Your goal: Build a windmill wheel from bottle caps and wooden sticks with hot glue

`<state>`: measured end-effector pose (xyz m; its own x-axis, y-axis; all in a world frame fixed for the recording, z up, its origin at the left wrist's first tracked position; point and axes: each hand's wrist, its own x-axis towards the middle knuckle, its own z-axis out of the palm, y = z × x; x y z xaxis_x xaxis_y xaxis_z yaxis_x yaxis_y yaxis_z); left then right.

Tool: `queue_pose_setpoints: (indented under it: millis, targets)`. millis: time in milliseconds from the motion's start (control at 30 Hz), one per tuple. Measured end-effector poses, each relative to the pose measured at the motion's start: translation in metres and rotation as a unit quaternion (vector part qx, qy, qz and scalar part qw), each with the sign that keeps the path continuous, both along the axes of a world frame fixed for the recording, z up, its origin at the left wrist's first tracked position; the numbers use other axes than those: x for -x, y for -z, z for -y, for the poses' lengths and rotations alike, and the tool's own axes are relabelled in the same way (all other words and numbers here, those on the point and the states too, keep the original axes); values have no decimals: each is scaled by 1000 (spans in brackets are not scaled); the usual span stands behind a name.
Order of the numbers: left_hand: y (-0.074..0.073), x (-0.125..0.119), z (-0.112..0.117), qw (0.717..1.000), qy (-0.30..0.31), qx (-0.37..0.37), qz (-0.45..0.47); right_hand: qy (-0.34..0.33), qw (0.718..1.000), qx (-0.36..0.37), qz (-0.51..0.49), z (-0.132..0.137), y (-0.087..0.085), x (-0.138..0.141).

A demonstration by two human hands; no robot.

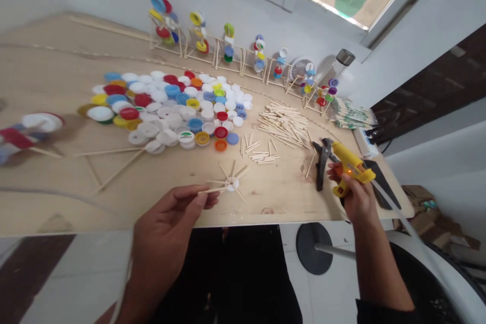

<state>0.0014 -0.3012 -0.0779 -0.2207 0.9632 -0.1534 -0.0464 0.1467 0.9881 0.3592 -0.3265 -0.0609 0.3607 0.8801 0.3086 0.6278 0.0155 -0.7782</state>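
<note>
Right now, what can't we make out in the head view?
All in the head view:
Cap-and-stick piece: blurred, cut off by the left edge.
Yellow glue gun: handle partly covered by the right hand.
Bottle caps: some covered by others, so no sure count.
Packets: print too small and blurred.

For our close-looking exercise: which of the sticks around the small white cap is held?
The lower stick of the two pointing left: the left hand pinches its outer end; the others' outer ends are free.
</note>
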Motion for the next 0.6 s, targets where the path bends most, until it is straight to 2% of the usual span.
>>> queue_pose_setpoints:
  millis: [67,100,200,300,433,600]
  targets:
    - [0,0,2,998,-3,-25,-56,-9,988,11,-156,6,-5,36]
    - [0,0,4,996,-5,-42,-80,-20,979,26,-200,10,-7,54]
    - [2,1,7,983,-15,-94,-156,-114,950,109,-270,24,-13,106]
    - [5,5,11,965,-19,-130,-226,-170,929,153,-292,36,-18,142]
    - [8,11,14,955,-15,-145,-258,-205,929,175,-255,43,-19,164]
    - [9,13,14,951,-16,-158,-266,-211,932,166,-242,45,-9,172]
